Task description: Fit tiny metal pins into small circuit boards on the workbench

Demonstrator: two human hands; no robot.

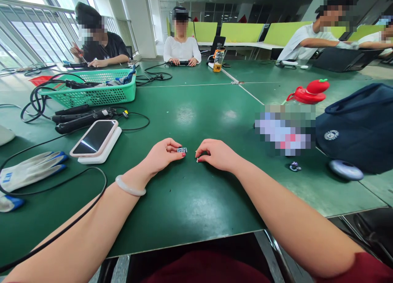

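Pinches a small patterned piece (181, 150) between thumb and fingers of the left hand (162, 155), mid-scene over the table (190, 209). Curls the right hand (216, 153) just to the right, thumb and fingertips narrowly apart near tiny pale bits (197, 160) (too small to identify; cannot tell whether gripped). Has a phone (94, 137) on a white slab (109, 147) to the left, gloves (37, 168) beyond it at far left, and a dark blue bag (359, 127) to the right.
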